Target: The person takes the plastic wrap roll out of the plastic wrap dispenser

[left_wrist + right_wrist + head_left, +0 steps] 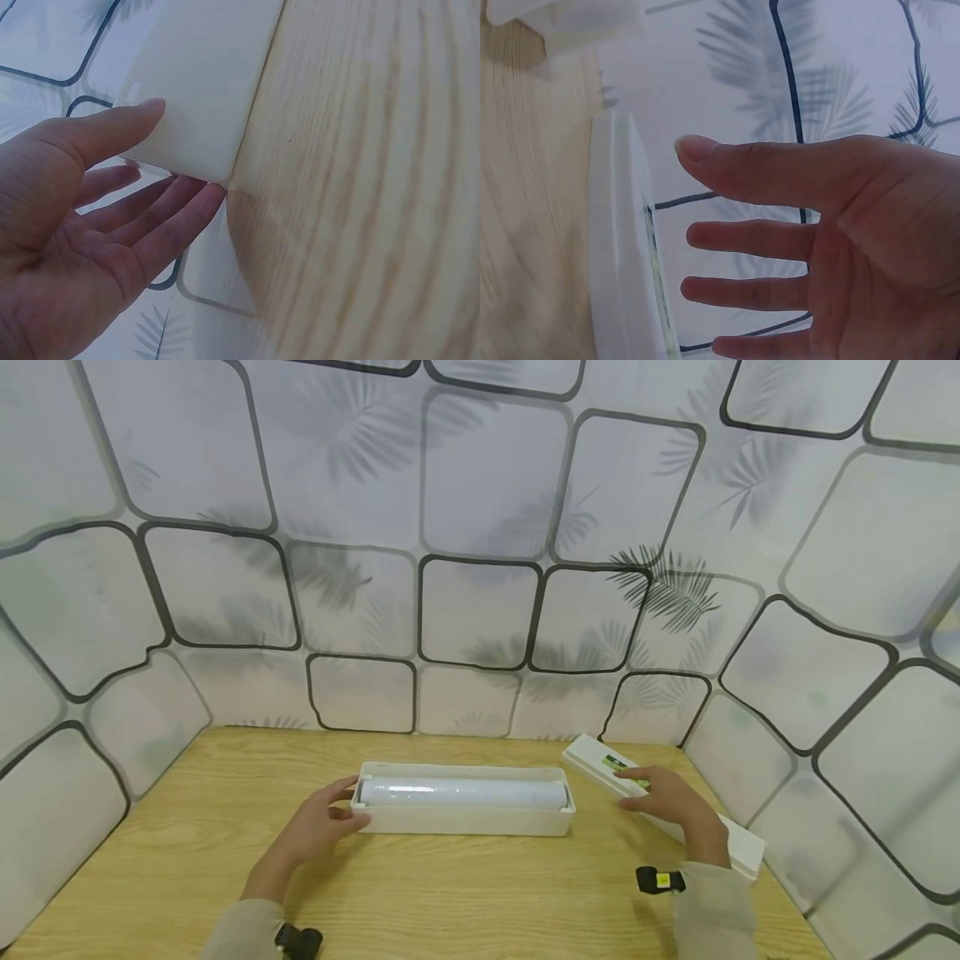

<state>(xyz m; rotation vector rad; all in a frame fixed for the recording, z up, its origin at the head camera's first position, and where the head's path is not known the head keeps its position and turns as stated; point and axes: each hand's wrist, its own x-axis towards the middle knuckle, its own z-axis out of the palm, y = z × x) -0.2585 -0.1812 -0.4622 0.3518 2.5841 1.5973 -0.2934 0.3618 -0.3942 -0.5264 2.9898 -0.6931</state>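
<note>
A long white cling film box (465, 821) lies lidless on the table, with a shiny roll of cling film (465, 792) inside. At its left end my left hand (322, 821) holds the box, thumb against the front face and fingers at the end wall. The left wrist view shows the fingertips (214, 193) at the box's lower corner. To the right, the white lid (738, 845) with a green label (615, 763) lies at a slant. Over it is my right hand (667, 795); the right wrist view shows its fingers (742, 292) straight and spread, beside the lid.
The wooden table (450, 893) extends around the box and lid. A patterned wall covering (480, 610) rises behind the table and along both sides. Each wrist wears a small black camera, such as the one (660, 881) on the right.
</note>
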